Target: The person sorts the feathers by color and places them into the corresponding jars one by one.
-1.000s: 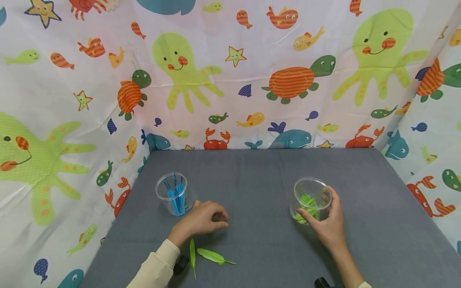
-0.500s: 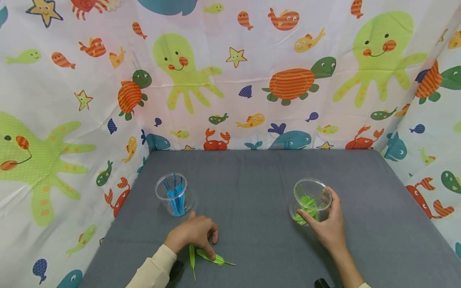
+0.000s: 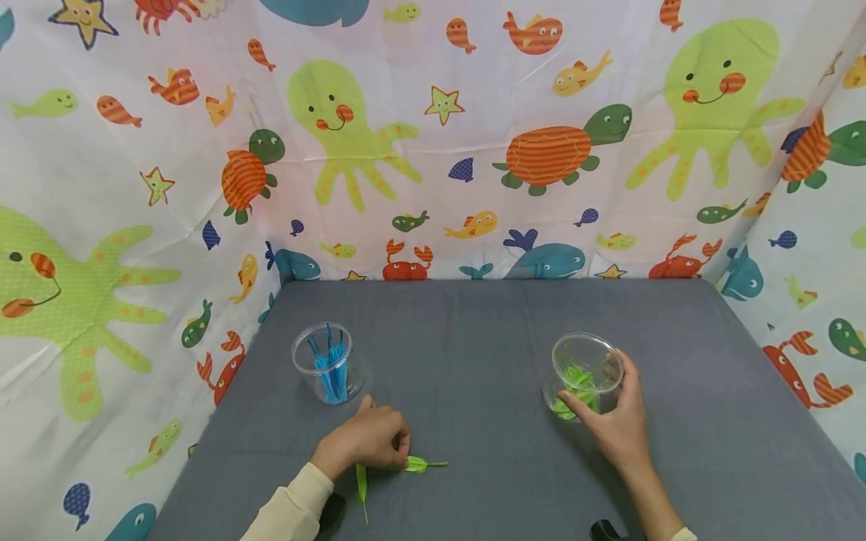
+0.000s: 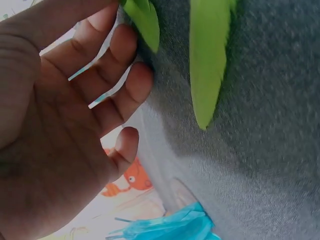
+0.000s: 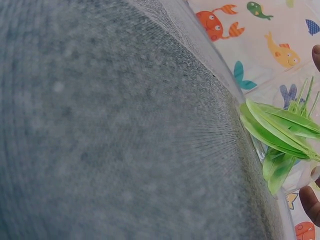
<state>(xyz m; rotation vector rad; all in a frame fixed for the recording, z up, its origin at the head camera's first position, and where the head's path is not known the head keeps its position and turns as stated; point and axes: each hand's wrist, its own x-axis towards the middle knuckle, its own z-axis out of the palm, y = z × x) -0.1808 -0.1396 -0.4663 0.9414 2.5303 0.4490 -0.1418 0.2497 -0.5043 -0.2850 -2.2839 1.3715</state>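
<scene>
My left hand point(image 3: 368, 439) pinches a green feather point(image 3: 418, 465) between thumb and index finger, low over the grey cloth; the fingers hide its left part. In the left wrist view that feather point(image 4: 145, 22) hangs at the fingertips, while the other fingers are loosely bent. A second green feather point(image 3: 361, 485) lies just below the left hand, its quill pointing toward me. On the right, my right hand point(image 3: 621, 424) grips a clear plastic jar point(image 3: 549, 387), thumb in front and fingers round its right side. Several green feathers point(image 5: 280, 130) are inside this jar.
Another clear jar point(image 3: 304, 379) stands beyond the left hand, with several blue feathers point(image 3: 333, 376) in it. Grey cloth point(image 3: 467, 361) covers the table. A curtain point(image 3: 433, 150) printed with sea animals hangs along the back and sides.
The left hand has come down toward me onto the right-hand loose feather, closed its thumb and finger on it and turned it slightly. The right hand and its jar have stayed put.
</scene>
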